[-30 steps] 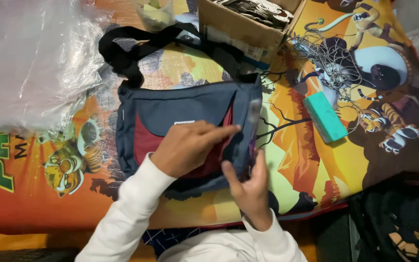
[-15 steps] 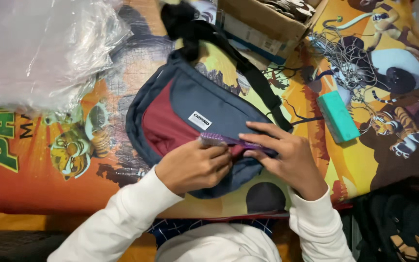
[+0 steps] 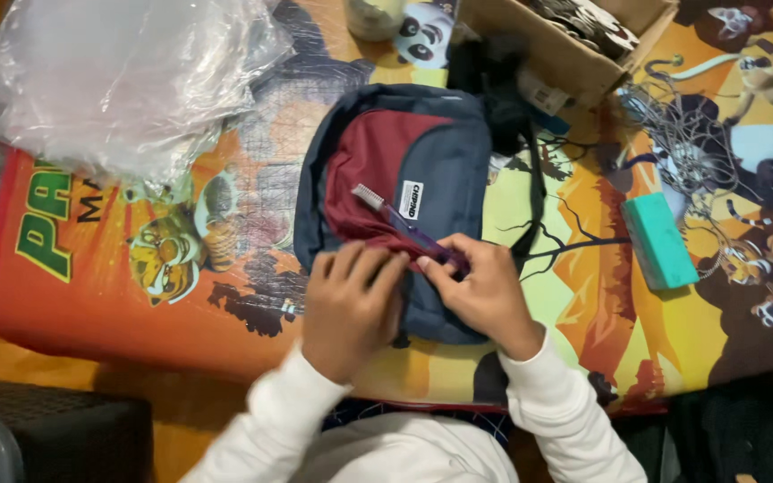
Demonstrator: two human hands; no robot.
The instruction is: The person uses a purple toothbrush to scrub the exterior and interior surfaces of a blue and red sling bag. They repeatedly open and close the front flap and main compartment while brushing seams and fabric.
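Cartoon-printed orange cover (image 3: pixel 91 268) over the surface. Navy and maroon bag (image 3: pixel 404 179) lies flat at frame centre, white label showing. Right hand (image 3: pixel 485 295) grasps a purple toothbrush (image 3: pixel 400 219), bristles toward upper left; left hand (image 3: pixel 351 309) presses the bag's lower edge, fingers curled. Since half a second ago, the bag has turned more upright.
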